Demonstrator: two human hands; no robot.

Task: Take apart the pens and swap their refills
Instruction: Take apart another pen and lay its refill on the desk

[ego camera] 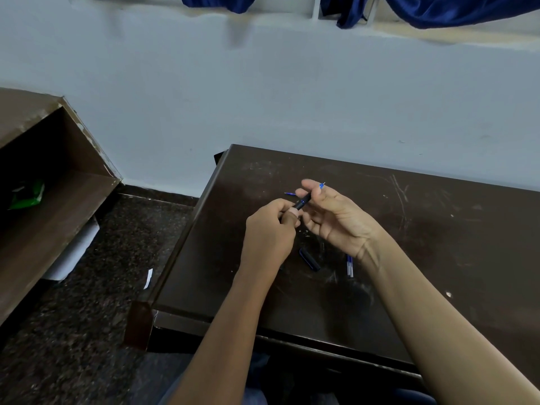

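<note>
My left hand [270, 229] grips the lower end of a black pen barrel [301, 203] above the dark desk [438, 258]. My right hand [336, 217] pinches the barrel's upper end with thumb and fingers. A blue refill tip [322, 185] sticks out above the right fingers, and another blue tip [290, 194] shows just left of them. A black pen cap [309, 259] lies on the desk below the hands. Two clear refills with blue ink [349, 266] lie beside my right wrist, partly hidden by it.
The desk's left edge [187, 229] drops to a speckled dark floor [87, 317] with a white paper scrap [148, 278]. A brown wooden shelf [58, 182] stands at the left with a green wrapper [27, 194] inside. A pale wall [292, 97] rises behind the desk.
</note>
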